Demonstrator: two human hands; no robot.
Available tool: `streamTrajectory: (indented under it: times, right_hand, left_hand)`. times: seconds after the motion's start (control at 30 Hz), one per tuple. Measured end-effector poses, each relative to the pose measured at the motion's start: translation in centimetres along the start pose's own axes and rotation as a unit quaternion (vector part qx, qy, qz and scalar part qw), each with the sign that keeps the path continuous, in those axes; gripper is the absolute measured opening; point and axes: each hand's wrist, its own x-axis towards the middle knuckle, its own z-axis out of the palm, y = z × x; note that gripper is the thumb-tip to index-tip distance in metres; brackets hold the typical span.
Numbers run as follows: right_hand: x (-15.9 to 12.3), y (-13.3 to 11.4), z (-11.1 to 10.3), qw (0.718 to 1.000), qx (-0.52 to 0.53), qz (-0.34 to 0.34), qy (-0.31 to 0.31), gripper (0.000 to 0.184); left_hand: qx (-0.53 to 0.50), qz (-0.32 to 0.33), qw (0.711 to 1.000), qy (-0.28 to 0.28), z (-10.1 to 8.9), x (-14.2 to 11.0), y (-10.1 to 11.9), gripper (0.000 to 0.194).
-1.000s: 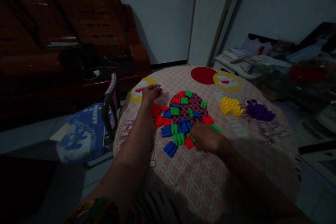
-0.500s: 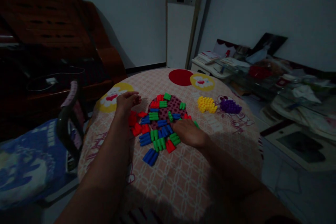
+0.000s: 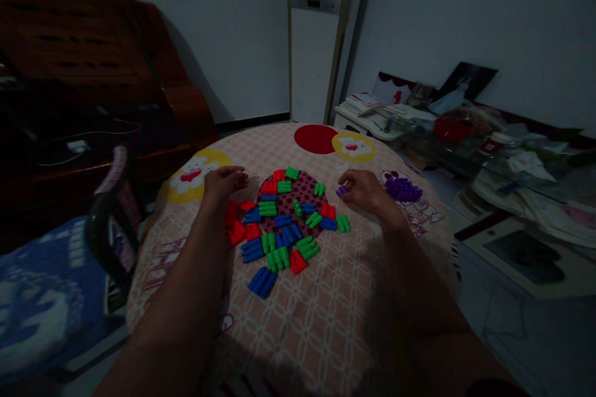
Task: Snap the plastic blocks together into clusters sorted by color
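A round table (image 3: 326, 322) with a patterned cloth carries a dark pegboard (image 3: 302, 189) ringed by several red, green and blue plastic pegs (image 3: 279, 242). My left hand (image 3: 224, 181) rests at the board's left edge, fingers curled loosely, with nothing visible in them. My right hand (image 3: 365, 189) hovers to the right of the board, pinching a small purple peg (image 3: 342, 190) between fingertips. A pile of purple pegs (image 3: 403, 189) lies just right of that hand. The yellow pile is hidden behind my right hand.
A dark wooden sofa (image 3: 84, 74) stands at the left, with a chair (image 3: 112, 211) and blue cushion (image 3: 41, 298) by the table. Cluttered low furniture with papers and bags (image 3: 465, 130) fills the right. A white door (image 3: 310, 43) is behind.
My right hand lifted from the pegs near the board's lower right and moved right and further away, now pinching a purple peg. The left hand stayed put. The view shifted slightly.
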Motion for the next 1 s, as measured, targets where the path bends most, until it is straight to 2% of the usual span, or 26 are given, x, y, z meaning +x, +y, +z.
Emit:
streamTrajectory:
  times: [0.07, 0.13, 0.27, 0.33, 0.4, 0.47, 0.6, 0.83, 1.0]
  right_hand:
    - [0.3, 2.0, -1.3, 0.995, 0.019, 0.050, 0.085, 0.024]
    - [0.2, 4.1, -2.9, 0.978, 0.027, 0.092, 0.186, 0.029]
    - [-1.0, 8.7, -6.2, 0.918, 0.035, 0.191, 0.346, 0.043]
    - [-1.9, 10.8, -7.6, 0.884, 0.003, 0.233, 0.404, 0.044]
    - [-2.7, 12.7, -8.7, 0.863, -0.064, 0.246, 0.436, 0.035]
    - [-3.1, 14.2, -9.4, 0.860, -0.150, 0.245, 0.423, 0.024]
    - [-2.8, 16.0, -10.0, 0.876, -0.270, 0.271, 0.293, 0.019]
    - [-0.6, 16.6, -10.6, 0.887, -0.326, 0.309, 0.106, 0.012]
    - [0.1, 16.4, -10.1, 0.887, -0.334, 0.315, 0.041, 0.016]
  left_hand:
    - [0.005, -0.003, 1.000, 0.004, 0.0, 0.1, 0.0, 0.018]
    - [0.008, -0.004, 1.000, 0.008, 0.0, 0.1, -0.1, 0.018]
    - [0.009, 0.001, 1.000, 0.007, 0.2, -0.2, 0.1, 0.016]
    - [0.008, 0.002, 1.000, 0.004, 0.3, -0.4, 0.2, 0.015]
    - [0.009, 0.002, 1.000, 0.005, 0.4, -0.6, 0.3, 0.015]
    - [0.010, 0.000, 1.000, 0.007, 0.5, -0.6, 0.3, 0.015]
    - [0.008, 0.002, 1.000, 0.000, 0.7, -0.6, 0.3, 0.015]
    - [0.014, 0.000, 1.000, -0.001, 0.6, -0.7, 0.4, 0.015]
    - [0.021, -0.002, 1.000, -0.001, 0.7, -0.8, 0.5, 0.016]
